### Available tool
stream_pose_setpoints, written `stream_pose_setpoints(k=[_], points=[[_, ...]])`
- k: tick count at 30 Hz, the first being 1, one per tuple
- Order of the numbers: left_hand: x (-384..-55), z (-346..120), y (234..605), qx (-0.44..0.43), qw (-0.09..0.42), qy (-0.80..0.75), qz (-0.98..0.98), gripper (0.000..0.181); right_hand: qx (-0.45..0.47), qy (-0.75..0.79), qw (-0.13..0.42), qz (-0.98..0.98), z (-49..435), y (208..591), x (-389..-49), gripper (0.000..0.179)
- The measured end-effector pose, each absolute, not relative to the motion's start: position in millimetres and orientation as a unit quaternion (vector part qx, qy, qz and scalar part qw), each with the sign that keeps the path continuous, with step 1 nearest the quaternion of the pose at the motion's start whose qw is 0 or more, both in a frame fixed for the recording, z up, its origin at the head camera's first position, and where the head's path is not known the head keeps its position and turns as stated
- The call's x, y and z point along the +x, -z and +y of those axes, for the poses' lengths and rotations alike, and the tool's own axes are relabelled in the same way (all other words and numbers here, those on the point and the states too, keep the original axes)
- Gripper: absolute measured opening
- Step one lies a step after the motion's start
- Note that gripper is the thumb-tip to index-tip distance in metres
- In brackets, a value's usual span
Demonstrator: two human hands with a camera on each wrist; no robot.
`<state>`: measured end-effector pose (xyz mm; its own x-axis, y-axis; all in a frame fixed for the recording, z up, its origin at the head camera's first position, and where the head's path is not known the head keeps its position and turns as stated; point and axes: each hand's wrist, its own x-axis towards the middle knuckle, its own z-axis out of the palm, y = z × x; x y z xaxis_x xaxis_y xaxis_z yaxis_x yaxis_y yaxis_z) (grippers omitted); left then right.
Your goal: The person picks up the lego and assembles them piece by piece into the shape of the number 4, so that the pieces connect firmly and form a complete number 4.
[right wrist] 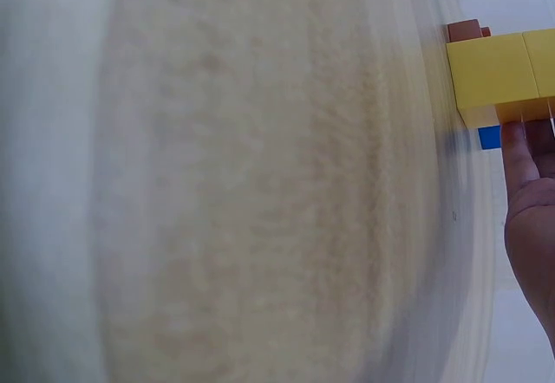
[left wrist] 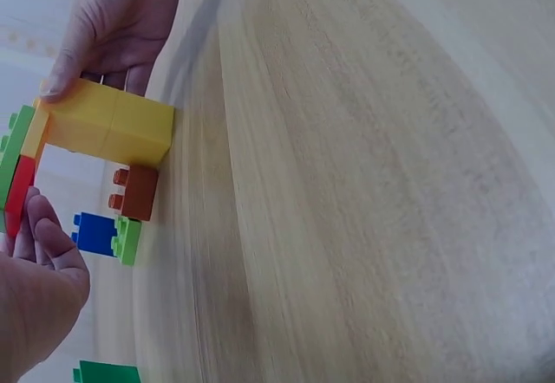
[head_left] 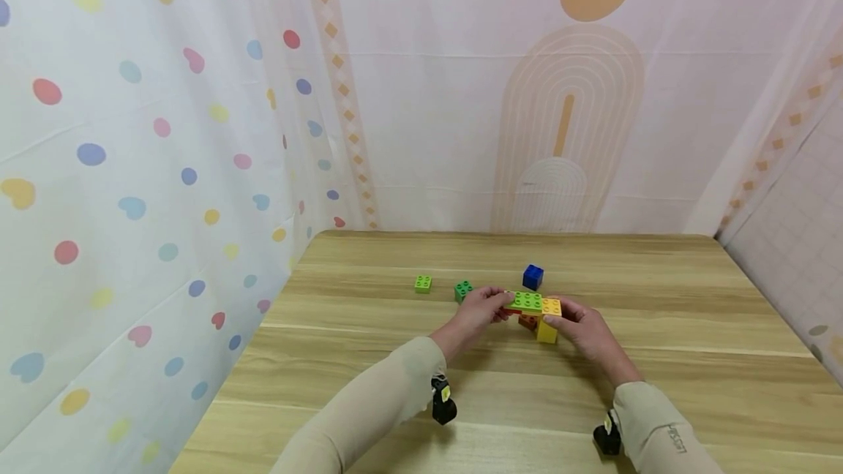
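Observation:
Both hands hold one built piece of toy building bricks above the table. My left hand (head_left: 479, 311) pinches the left end of a long lime green brick (head_left: 525, 303), with a red brick (left wrist: 21, 184) under it. At the right end, my right hand (head_left: 588, 328) grips a stack of yellow bricks (head_left: 548, 330) between thumb and fingers. An orange-yellow brick (left wrist: 36, 130) joins the yellow stack to the green one. Under the span sits a brown brick (left wrist: 140, 194), with a small lime brick (left wrist: 127, 241) beside it, hidden in the head view.
Behind the hands stands a blue brick (head_left: 533, 276). A dark green brick (head_left: 463, 290) is close by the left hand, and another small lime brick (head_left: 423, 284) lies farther left. Patterned curtains (head_left: 421, 130) hang behind the wooden table (head_left: 342, 364).

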<state>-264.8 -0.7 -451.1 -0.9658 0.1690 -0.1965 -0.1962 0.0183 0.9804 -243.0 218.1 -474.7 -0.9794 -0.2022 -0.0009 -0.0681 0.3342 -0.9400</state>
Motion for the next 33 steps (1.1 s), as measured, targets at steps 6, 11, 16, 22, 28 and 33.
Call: stream_pose_setpoints(k=[6, 11, 16, 22, 28, 33], points=[[-266, -1, 454, -0.003, 0.132, -0.693, 0.708, 0.025, -0.077, 0.57, 0.059, 0.816, 218, 478, -245, 0.052], [-266, -2, 454, 0.011, 0.14, -0.675, 0.724, 0.025, -0.077, 0.573, 0.06, 0.814, 219, 478, -244, 0.053], [-266, -2, 452, 0.019, 0.154, -0.67, 0.726, 0.029, -0.087, 0.567, 0.055, 0.817, 219, 477, -243, 0.054], [-268, 0, 450, 0.009, 0.164, -0.68, 0.714, 0.031, -0.081, 0.563, 0.054, 0.821, 219, 477, -244, 0.054], [-269, 1, 446, -0.013, 0.167, -0.684, 0.71, 0.026, -0.087, 0.563, 0.054, 0.82, 218, 477, -244, 0.053], [-269, 2, 443, -0.02, 0.165, -0.682, 0.713, 0.027, -0.088, 0.567, 0.052, 0.818, 219, 478, -245, 0.052]])
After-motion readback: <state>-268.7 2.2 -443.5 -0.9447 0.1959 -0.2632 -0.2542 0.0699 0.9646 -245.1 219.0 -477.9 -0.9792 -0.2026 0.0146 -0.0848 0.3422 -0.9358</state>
